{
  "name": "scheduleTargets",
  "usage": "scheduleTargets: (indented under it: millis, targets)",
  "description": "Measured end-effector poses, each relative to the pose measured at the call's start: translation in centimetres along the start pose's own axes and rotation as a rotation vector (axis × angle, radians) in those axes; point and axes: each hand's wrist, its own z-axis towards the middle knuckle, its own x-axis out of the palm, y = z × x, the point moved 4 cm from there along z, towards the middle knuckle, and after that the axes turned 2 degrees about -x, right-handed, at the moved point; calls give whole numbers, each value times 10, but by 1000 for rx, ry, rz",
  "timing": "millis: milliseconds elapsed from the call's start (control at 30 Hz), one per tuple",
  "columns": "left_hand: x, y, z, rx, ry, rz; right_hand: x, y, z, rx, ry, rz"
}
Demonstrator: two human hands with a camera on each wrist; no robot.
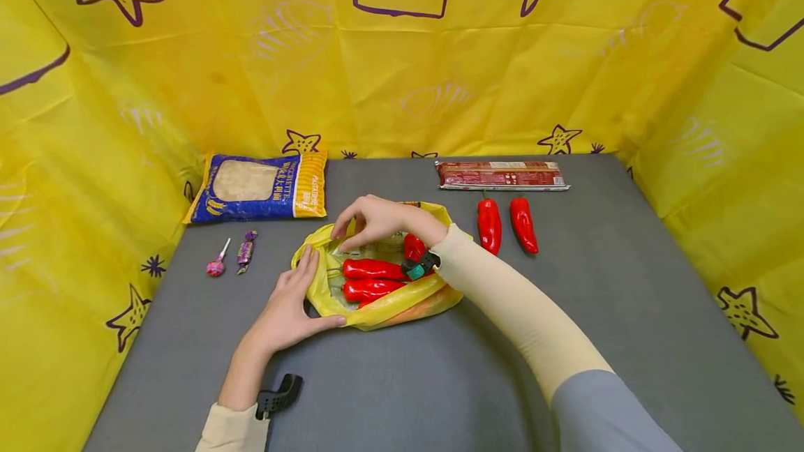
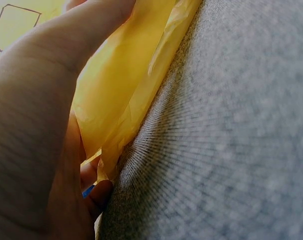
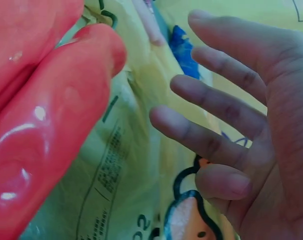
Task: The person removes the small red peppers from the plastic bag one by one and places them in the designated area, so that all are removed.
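Note:
A yellow plastic bag (image 1: 396,314) lies on the table with its mouth spread wide. Several red peppers (image 1: 372,290) are inside it, stems toward the left; in the right wrist view a glossy pepper (image 3: 56,115) fills the left side. My left hand (image 1: 290,307) touches the bag's left end, thumb along the near rim and fingers at the left rim. My right hand (image 1: 383,220) hovers over the bag's mouth near the far rim. Its fingers are loosely bent, and the right wrist view shows nothing between them.
Two more red peppers (image 1: 489,226) lie right of the bag, below a flat red packet (image 1: 500,176). At the back left is a blue and yellow pasta bag (image 1: 257,187). A lollipop (image 1: 216,268) and a purple wrapped candy (image 1: 246,252) lie before it. Yellow cloth walls enclose the table.

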Motion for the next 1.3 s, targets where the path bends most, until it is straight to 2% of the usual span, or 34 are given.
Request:
scheduleTargets:
  millis: [333,733,1000,1300]
  targets:
    - [1,-1,-2,-4,-8,3,18,-8,3,36,84,34]
    - [0,-3,-4,3,-20,2,30,-20,-4,68,176,60]
    - [1,-2,-3,-15,-10,-3,35,-18,-5,70,252,88]
    - [1,-2,-4,-16,-13,-1,35,-13,-5,87,257,38]
